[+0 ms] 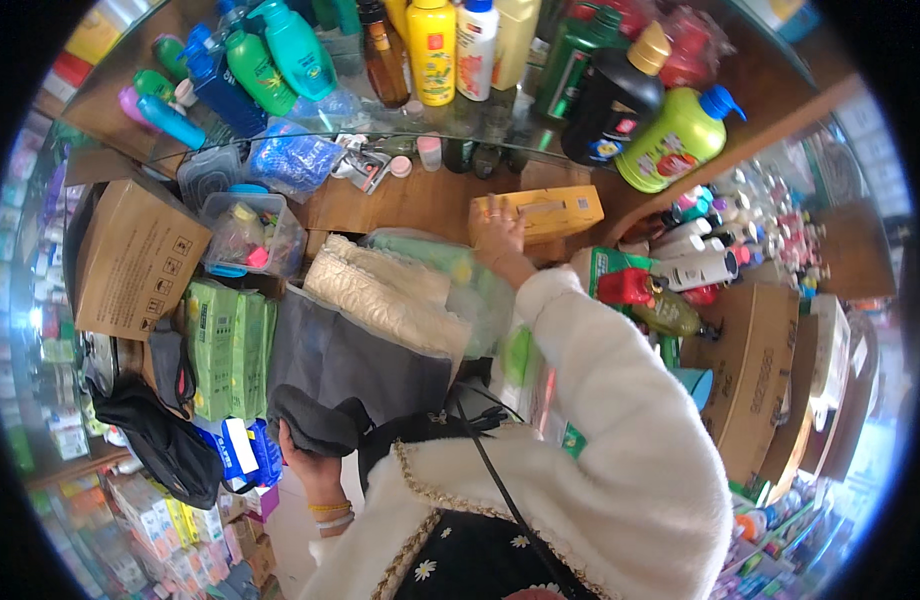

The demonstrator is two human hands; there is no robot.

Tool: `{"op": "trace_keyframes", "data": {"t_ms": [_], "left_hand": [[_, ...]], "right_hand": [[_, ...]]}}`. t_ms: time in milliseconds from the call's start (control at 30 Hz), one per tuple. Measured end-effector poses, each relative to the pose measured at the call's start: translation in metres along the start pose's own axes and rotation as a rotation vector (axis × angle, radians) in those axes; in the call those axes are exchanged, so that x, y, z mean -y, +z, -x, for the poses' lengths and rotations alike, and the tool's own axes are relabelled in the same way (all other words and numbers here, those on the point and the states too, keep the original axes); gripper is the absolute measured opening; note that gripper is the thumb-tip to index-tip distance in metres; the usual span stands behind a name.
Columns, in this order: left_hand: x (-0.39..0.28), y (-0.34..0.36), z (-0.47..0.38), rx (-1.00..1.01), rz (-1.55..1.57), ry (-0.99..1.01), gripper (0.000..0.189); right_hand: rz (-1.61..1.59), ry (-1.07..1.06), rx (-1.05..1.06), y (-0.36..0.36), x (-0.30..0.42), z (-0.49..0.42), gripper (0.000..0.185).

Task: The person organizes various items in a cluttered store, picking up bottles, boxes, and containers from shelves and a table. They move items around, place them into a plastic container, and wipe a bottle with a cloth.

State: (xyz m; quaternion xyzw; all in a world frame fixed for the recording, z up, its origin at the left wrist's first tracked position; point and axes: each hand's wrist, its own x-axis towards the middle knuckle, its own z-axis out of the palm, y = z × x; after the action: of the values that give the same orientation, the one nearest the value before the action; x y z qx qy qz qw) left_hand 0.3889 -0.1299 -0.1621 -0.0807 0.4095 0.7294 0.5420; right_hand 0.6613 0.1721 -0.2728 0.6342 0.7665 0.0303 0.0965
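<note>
My left hand (310, 465) grips a bunched dark grey soft fabric item (317, 427) close to my waist; its exact kind cannot be told. Stretched forward, my right hand (497, 234) has its fingers over the left end of an orange cardboard box (554, 211), which lies on the wooden shelf board (400, 199). Between the hands are a grey cloth bag (355, 356), a cream quilted fabric piece (377, 289) and a translucent plastic bag (467, 281) with greenish contents, beside my right forearm.
Pump bottles, including a teal one (295, 49) and a lime one (677, 142), stand on a glass shelf above. At left are a clear plastic tub (284, 229), a carton (137, 255), green packs (227, 349) and a black bag (160, 439). Another carton (752, 375) stands right.
</note>
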Motion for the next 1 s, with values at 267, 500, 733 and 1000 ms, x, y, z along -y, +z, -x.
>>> {"op": "trace_keyframes", "data": {"t_ms": [267, 500, 733, 1000], "left_hand": [[0.024, 0.068, -0.024, 0.401, -0.229, -0.153, 0.044], [0.052, 0.08, -0.026, 0.435, -1.111, 0.012, 0.052], [0.053, 0.074, -0.033, 0.286, -1.029, -0.18, 0.038], [0.032, 0.044, -0.033, 0.017, -0.978, -0.088, 0.036]], "right_hand": [[-1.448, -0.644, 0.034, -0.094, 0.102, 0.165, 0.084], [-1.506, 0.223, -0.395, -0.058, 0.042, 0.093, 0.037], [-0.597, 0.044, -0.296, 0.013, -0.002, 0.002, 0.028], [-0.436, 0.971, -0.238, 0.075, -0.173, -0.034, 0.021]]}}
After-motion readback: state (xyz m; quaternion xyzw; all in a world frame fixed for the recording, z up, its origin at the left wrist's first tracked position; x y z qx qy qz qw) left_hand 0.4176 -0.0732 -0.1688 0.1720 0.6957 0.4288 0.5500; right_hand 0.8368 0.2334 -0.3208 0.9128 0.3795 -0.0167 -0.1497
